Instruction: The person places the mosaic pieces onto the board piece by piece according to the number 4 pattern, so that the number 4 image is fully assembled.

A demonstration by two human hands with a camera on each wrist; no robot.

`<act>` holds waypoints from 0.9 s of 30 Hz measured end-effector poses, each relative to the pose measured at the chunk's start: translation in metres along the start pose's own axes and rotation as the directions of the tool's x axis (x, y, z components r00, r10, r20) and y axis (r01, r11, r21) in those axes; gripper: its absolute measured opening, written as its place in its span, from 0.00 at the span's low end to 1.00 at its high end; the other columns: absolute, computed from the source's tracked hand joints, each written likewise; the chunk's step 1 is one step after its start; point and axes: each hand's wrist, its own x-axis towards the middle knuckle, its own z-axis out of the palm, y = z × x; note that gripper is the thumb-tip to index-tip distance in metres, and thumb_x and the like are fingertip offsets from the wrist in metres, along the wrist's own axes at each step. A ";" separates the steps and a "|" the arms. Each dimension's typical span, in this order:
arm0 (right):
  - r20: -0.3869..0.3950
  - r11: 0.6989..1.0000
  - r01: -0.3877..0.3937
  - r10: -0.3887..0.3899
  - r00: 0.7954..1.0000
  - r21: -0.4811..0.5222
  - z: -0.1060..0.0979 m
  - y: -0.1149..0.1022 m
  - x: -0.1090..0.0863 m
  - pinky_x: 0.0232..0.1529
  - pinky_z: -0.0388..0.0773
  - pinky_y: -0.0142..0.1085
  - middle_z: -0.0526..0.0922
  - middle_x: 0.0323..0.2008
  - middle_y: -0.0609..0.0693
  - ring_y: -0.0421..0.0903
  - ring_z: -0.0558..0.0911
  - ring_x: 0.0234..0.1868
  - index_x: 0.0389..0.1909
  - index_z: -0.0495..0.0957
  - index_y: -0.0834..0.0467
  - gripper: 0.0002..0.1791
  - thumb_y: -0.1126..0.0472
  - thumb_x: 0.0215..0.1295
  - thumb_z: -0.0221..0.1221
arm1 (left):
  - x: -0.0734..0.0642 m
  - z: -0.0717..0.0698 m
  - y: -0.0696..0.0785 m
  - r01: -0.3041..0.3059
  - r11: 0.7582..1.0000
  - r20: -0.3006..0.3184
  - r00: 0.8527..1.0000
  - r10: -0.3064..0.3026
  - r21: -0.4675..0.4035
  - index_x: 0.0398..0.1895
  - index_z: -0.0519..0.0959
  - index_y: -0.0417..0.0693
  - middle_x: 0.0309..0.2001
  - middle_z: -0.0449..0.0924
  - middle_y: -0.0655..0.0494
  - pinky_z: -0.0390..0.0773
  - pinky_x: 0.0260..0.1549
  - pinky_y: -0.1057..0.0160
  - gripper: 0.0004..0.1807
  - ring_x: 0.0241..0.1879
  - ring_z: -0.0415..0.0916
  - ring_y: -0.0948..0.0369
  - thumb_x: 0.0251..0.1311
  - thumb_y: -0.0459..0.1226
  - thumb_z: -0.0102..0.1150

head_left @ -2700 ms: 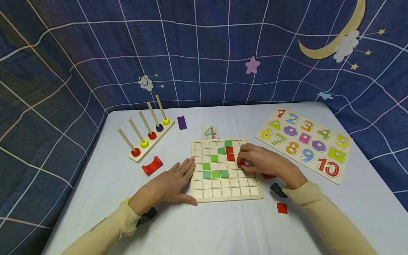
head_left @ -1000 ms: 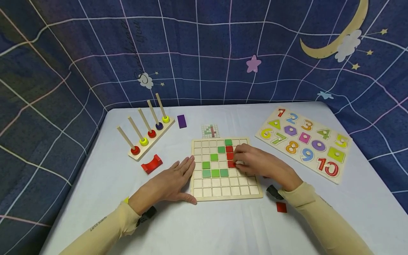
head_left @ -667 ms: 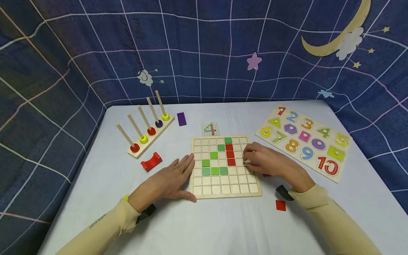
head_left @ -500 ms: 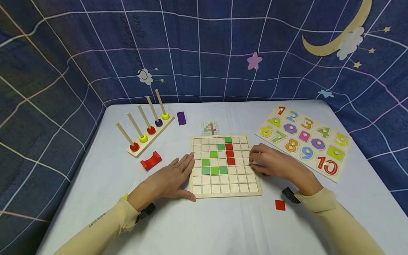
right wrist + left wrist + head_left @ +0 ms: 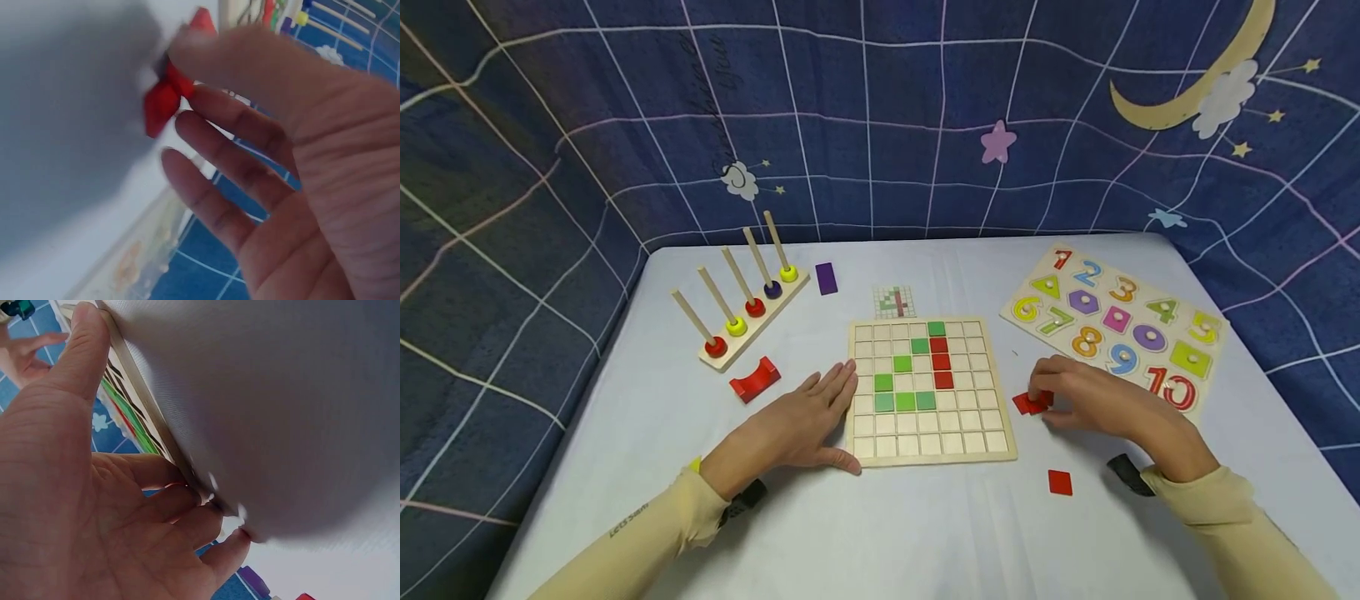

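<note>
A wooden grid board [image 5: 940, 447] lies in the middle of the table, with green tiles [image 5: 906, 401] set in several squares and a column of red tiles [image 5: 942, 362]. My left hand [image 5: 801, 425] rests spread along the board's left edge. The left wrist view shows its thumb and fingertips at the board's rim [image 5: 147, 394]. To the right of the board, my right hand [image 5: 1101, 404] pinches at a small pile of red square tiles [image 5: 1022, 403]. In the right wrist view, its thumb and index finger meet on a red tile [image 5: 181, 81], and the other fingers are loosely extended.
One loose red tile [image 5: 1060, 482] lies nearer me. A small pattern card [image 5: 894, 302] sits behind the board. Left are a peg stand [image 5: 722, 360], a red arch block [image 5: 756, 381] and a purple block [image 5: 826, 278]. A number puzzle [image 5: 1052, 283] lies right.
My right hand set a red tile under two others in the column, let go, and moved right to the red pile. My left hand has stayed at the board's edge.
</note>
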 end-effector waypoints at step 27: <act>-0.092 0.995 0.096 -0.096 0.991 -0.007 0.004 -0.013 0.031 0.42 0.85 0.34 0.83 0.38 0.46 0.39 0.76 0.41 0.39 0.87 0.55 0.10 0.70 0.60 0.74 | 0.000 0.002 -0.001 0.013 1.000 0.005 1.000 -0.013 0.017 0.86 0.49 0.33 0.88 0.43 0.37 0.56 0.85 0.43 0.70 0.88 0.44 0.43 0.58 0.75 0.62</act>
